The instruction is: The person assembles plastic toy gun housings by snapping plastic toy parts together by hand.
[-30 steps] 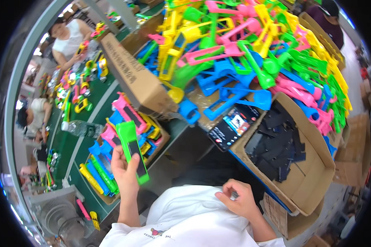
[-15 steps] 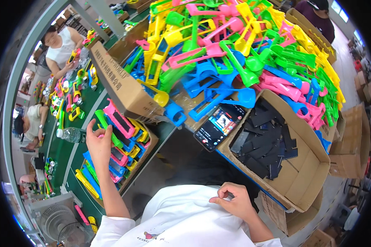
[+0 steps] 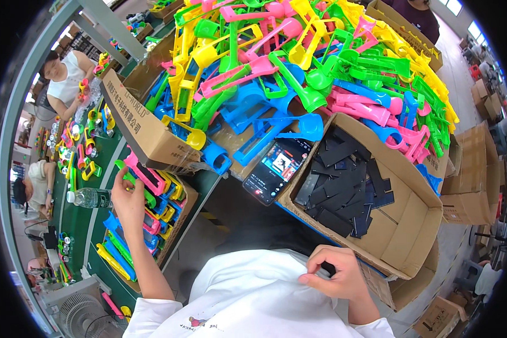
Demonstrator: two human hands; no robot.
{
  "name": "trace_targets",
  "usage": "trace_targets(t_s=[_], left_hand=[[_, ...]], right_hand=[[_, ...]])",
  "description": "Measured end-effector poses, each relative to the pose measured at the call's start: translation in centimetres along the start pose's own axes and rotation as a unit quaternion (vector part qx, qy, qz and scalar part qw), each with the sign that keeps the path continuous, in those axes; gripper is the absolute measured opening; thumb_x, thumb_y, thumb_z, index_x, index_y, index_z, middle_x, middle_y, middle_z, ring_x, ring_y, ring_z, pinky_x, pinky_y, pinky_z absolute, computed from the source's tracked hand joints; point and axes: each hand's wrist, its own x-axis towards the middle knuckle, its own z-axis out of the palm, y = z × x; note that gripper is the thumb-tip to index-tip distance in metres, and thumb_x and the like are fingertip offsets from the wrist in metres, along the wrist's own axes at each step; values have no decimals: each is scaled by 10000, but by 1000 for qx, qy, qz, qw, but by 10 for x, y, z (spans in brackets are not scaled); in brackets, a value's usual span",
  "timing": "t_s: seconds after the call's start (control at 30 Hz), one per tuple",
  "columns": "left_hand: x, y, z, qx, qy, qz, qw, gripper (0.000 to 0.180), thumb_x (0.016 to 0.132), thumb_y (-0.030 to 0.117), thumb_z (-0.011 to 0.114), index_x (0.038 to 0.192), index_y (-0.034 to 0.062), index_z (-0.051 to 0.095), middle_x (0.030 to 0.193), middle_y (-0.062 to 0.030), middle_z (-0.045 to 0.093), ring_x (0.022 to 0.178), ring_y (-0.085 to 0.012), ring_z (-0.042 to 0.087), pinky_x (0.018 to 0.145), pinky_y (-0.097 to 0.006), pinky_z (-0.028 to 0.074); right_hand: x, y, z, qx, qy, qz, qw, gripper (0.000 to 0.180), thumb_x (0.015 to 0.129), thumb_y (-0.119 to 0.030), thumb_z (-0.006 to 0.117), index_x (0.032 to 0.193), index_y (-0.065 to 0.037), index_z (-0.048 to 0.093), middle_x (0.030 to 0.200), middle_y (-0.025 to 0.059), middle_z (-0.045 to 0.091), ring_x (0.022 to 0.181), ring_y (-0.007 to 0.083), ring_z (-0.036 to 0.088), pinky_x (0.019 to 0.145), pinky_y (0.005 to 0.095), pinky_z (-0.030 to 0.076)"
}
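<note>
My left hand (image 3: 128, 198) reaches into a carton at the left, its fingers curled round a green plastic piece (image 3: 149, 196). That piece lies among rows of pink, blue, yellow and green long-handled plastic pieces in the carton. A pink plastic piece (image 3: 145, 173) rests just beyond the fingers. My right hand (image 3: 339, 274) is held beside the front of my white shirt (image 3: 248, 293), fingers bent and thumb drawn in toward them. The inside of that hand is hidden, so whatever it may hold does not show.
A large heap of coloured plastic pieces (image 3: 315, 84) lies ahead. A phone (image 3: 276, 169) with a lit screen is beside an open carton (image 3: 414, 236) of flat black pieces (image 3: 343, 191). A water bottle (image 3: 90, 198) lies left of my left hand; a person (image 3: 67, 81) works across the green table.
My left fingers have drawn in round the green plastic piece from a wider spread. The right hand stays by the shirt, and the whole view has shifted slightly.
</note>
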Motion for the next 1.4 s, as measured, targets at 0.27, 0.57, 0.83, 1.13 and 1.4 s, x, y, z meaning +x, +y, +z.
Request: trace_targets(t_s=[0.27,0.57,0.83,1.13,1.4], left_hand=[[-1,22,2,65,2,-14,998,585,947,216,740,1449,2,529,679,-109,681,617,-163,680,545,-348,502],[-31,38,4,40,117,85,989,327,974,180,714,1265,32,689,618,-5,516,546,-81,449,529,-284,387],[-76,96,49,-156,-14,395,905,149,849,-21,753,990,28,751,627,-4,604,475,-67,497,471,-219,373],[-58,151,102,-88,-152,369,913,240,866,72,752,1100,44,710,970,-97,678,875,-252,655,747,-344,519],[-47,182,127,-210,-150,439,861,209,872,66,754,1072,20,713,1090,-137,690,988,-267,686,834,-346,541]], right_hand=[[24,-50,-46,-242,80,-2,967,194,826,-121,831,920,-13,701,833,77,649,766,209,647,666,328,544],[82,-24,-96,-514,54,-76,852,345,908,-178,715,1205,-15,654,1208,116,616,1115,317,592,931,431,507],[120,8,-107,-606,37,-170,777,283,911,-176,711,1164,-54,673,1170,66,655,1138,257,590,902,410,511],[73,-7,-105,-542,76,-179,818,169,933,-143,692,1066,-45,655,922,94,699,860,282,667,785,397,522],[-3,-26,-109,-310,237,34,920,106,892,-36,750,942,22,676,778,77,679,653,127,602,623,277,476]])
